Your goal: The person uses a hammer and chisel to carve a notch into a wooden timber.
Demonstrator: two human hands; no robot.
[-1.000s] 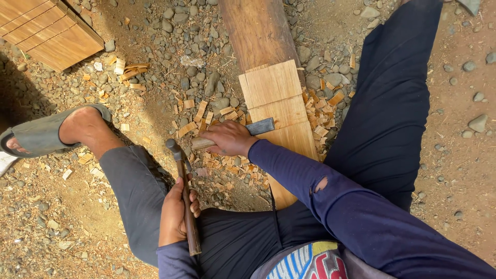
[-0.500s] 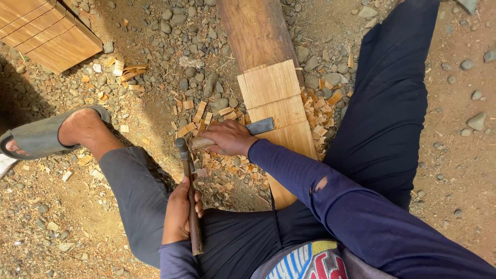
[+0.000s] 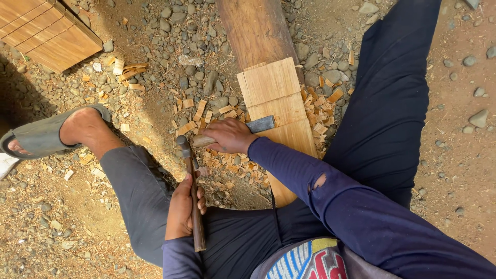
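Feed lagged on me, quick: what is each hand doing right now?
Left hand: closed around the hammer handle.
Right hand: closed on the chisel, blade lying on the wooden plank.

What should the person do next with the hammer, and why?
Probably swing the hammer in the left hand onto the chisel. The right hand holds its blade on the wooden board, and the hammer head sits beside the handle end.

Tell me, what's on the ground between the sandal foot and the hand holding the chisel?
In the head view, pebbly dirt strewn with wood chips lies between the sandaled foot and the right hand gripping the chisel.
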